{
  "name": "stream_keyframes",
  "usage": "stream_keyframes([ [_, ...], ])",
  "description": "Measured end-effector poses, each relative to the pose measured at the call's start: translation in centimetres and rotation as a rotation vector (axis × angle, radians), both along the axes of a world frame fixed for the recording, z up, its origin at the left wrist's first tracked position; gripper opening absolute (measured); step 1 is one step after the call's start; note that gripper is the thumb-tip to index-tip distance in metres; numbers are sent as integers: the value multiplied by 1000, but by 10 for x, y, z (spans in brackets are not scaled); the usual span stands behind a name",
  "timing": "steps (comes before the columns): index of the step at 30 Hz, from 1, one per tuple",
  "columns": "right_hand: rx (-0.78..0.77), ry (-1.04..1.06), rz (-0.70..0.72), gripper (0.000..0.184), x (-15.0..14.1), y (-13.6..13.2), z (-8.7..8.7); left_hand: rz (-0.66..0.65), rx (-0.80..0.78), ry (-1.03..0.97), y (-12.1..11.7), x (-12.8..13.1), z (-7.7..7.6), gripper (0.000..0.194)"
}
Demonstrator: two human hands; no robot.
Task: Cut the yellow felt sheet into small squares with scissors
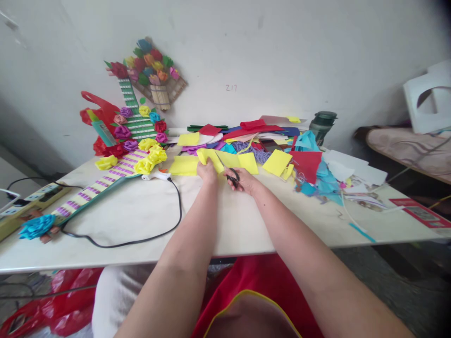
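Note:
My left hand (207, 170) is closed on a sheet of yellow paper (205, 155), its thumb pressed against the sheet. In my right hand (241, 178) is a pair of scissors (232, 175) with black handles, the blades pointing up and left at the yellow paper. Whether the blades are cutting into it I cannot tell. More yellow paper (248, 162) lies flat behind and beside both hands. A separate yellow square (277, 162) rests to the right of the scissors.
Left stand a strip panel with paper flowers (141, 127) and a white glue gun (157, 176) with a looping black cord (180, 206). Coloured sheets (257, 131) are piled at the back. Blue scraps (326, 178) and a dark bottle (322, 126) are on the right.

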State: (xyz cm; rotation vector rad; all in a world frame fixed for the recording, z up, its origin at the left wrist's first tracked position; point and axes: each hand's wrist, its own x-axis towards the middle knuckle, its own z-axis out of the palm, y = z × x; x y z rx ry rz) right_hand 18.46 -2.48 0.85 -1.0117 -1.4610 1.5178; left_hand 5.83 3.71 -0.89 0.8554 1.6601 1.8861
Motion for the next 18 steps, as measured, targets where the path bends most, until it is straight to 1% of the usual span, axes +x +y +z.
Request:
stream_keyframes([
  [4,-4,-2,3,43,0,0,0,-40,31,-35,-4,3,1,22],
  [12,-5,17,-12,43,0,1,1,-73,92,-79,-4,8,1,23],
  [18,3,29,-19,41,0,3,-1,-72,93,-71,-4,9,2,27],
])
